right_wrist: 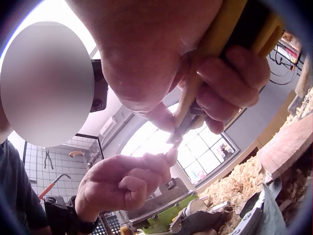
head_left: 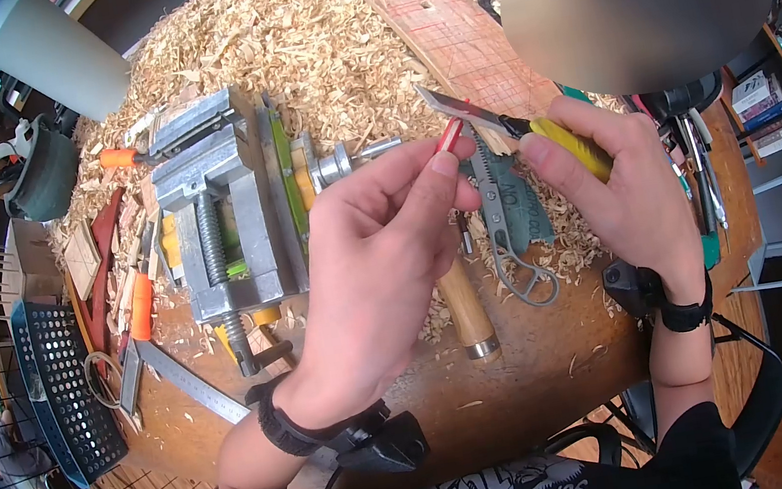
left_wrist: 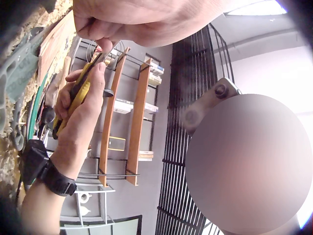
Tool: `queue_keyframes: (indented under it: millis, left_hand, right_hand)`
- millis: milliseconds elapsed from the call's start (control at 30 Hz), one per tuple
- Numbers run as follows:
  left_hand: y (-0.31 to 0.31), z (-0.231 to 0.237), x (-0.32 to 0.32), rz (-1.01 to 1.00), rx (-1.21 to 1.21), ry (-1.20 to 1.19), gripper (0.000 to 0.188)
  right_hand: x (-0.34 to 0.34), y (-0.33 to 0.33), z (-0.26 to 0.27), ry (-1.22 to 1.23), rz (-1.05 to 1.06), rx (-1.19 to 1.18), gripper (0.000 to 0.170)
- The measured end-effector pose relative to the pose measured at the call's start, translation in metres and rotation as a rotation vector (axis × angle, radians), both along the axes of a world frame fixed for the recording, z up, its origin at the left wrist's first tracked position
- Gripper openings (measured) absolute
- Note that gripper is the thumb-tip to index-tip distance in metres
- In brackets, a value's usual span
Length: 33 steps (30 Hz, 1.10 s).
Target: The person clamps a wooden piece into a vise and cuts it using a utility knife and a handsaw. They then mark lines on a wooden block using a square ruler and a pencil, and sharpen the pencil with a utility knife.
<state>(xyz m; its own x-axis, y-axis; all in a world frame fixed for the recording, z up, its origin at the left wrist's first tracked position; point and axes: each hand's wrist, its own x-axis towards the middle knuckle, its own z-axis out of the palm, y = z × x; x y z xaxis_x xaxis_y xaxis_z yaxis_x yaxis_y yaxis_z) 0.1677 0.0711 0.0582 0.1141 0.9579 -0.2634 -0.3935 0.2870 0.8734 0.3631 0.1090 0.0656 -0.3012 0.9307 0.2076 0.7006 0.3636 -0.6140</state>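
Note:
In the head view my left hand [head_left: 366, 248] pinches a short red pencil [head_left: 449, 136] between thumb and index finger, its end pointing up and away. My right hand [head_left: 620, 185] wraps around a yellow and black utility knife [head_left: 574, 148], thumb along the handle. The knife's blade [head_left: 451, 104] is out and points left, overlapping the pencil's far end. In the right wrist view the blade tip meets the pencil right at the left fingertips [right_wrist: 171, 155]. Both hands are held above the workbench [head_left: 540, 364].
A metal vise [head_left: 237, 197] stands left of the hands. Wood shavings [head_left: 270, 40] cover the back, around a marked board [head_left: 460, 27]. Below the hands lie a wooden tool handle [head_left: 466, 309] and a grey looped handle [head_left: 522, 275]. A square [head_left: 191, 381] and a perforated basket [head_left: 62, 380] sit left.

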Motion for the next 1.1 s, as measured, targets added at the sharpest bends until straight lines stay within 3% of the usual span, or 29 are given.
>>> queue_keyframes:
  millis: [233, 300, 400, 533, 600, 700, 1100]
  left_hand:
    - [0.000, 0.001, -0.002, -0.011, -0.039, -0.043, 0.025]
    - [0.001, 0.000, -0.002, -0.015, -0.046, -0.053, 0.025]
    - [0.001, -0.001, -0.002, -0.016, -0.060, -0.064, 0.025]
    - [0.000, -0.003, -0.002, 0.010, -0.056, -0.068, 0.025]
    - [-0.001, 0.005, -0.005, 0.026, -0.048, -0.053, 0.026]
    - [-0.001, 0.008, -0.006, 0.035, -0.032, -0.048, 0.026]
    - [0.001, 0.005, -0.006, 0.009, -0.056, -0.096, 0.027]
  right_hand:
    - [0.000, -0.001, 0.004, -0.012, -0.016, -0.014, 0.044]
    - [0.000, -0.002, 0.006, -0.072, -0.016, -0.037, 0.032]
    - [-0.001, -0.002, 0.005, -0.101, -0.027, 0.004, 0.030]
    - [-0.001, -0.002, 0.005, -0.145, -0.052, 0.088, 0.038]
    - [0.002, 0.003, 0.004, -0.247, -0.278, 0.068, 0.037]
    - [0.010, 0.008, 0.007, -0.244, -0.317, 0.022, 0.036]
    - [0.001, -0.001, 0.008, -0.003, -0.104, 0.024, 0.039]
